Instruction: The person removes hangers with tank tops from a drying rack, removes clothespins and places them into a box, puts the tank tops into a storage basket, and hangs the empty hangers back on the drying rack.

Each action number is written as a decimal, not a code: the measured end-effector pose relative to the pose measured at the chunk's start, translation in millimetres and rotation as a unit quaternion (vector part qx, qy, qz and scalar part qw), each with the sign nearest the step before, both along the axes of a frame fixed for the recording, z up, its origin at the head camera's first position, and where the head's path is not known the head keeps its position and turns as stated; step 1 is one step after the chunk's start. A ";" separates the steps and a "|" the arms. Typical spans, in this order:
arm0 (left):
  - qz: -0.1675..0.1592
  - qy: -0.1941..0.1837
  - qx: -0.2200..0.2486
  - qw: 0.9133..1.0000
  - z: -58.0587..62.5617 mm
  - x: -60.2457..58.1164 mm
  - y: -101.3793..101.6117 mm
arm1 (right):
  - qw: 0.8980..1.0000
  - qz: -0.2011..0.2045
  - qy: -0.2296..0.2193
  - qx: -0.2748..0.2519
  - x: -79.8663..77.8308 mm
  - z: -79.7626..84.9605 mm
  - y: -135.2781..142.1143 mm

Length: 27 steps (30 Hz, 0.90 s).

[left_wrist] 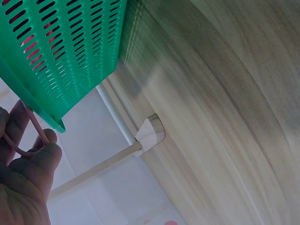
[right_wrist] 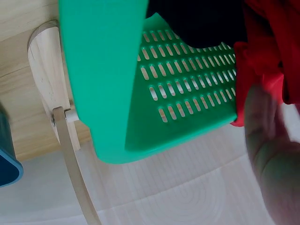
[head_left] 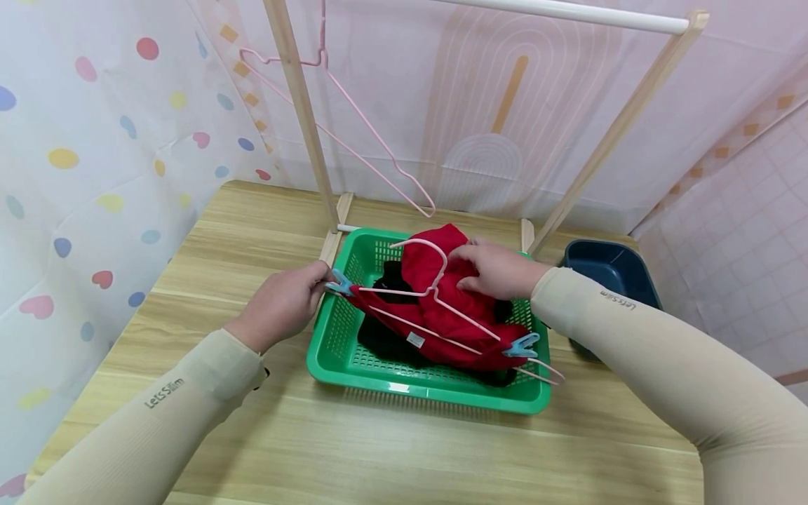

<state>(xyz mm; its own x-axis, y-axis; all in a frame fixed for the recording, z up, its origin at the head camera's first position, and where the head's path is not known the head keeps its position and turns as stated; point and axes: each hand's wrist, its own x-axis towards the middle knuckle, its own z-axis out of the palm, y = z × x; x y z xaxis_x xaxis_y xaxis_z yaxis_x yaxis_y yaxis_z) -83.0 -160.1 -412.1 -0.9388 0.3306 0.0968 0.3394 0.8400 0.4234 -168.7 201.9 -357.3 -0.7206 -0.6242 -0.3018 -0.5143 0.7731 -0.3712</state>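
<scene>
The green perforated plastic basket stands on the wood-grain surface, in front of the base of a wooden rack. The red garment lies across the inside of the basket, partly covering the black garment. The pink clothes hanger is set over the red garment; one blue clip is fitted at its left end and another blue clip toward its right, both on the red fabric. A white label shows near the lower bar, and the right end of the hanger projects over the front rim. The left hand is at the left rim, its grip clamped on the hanger end, just beside the clip. The right hand rests on the red garment near the hook; whether its grip is together on the fabric cannot be told. A dark-blue basin is located to the right. At the rear, a second pink hanger hangs by the left wooden upright, lower than the white rail.
</scene>
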 end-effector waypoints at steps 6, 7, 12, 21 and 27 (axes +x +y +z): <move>0.003 -0.012 0.006 1.000 0.7 1.1 -0.5 | 1.000 -0.017 0.013 0.015 -1.6 -3.3 -2.8; 0.003 -0.014 0.007 1.000 0.9 1.3 -0.6 | 1.000 -0.010 0.015 0.018 -1.9 -3.6 -3.5; 0.002 -0.012 0.010 1.000 -0.1 1.4 -0.9 | 0.998 0.024 0.039 0.038 -3.6 -5.8 -6.7; 0.003 -0.009 0.009 1.000 -1.6 0.7 -0.5 | 0.996 0.059 0.056 0.034 -6.0 -6.7 -7.7; 0.004 -0.015 0.012 1.000 -0.4 1.4 -0.8 | 0.998 0.043 0.041 0.010 -10.2 -4.4 -7.2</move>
<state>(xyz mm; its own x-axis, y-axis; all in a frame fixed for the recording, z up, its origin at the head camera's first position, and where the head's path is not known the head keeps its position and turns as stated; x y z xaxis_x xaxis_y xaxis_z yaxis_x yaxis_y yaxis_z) -81.6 -160.9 -412.6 -0.9439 0.3211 0.0770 0.3200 0.8319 0.4533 -178.9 194.7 -361.7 -0.6880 -0.6784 -0.2578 -0.6062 0.7325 -0.3097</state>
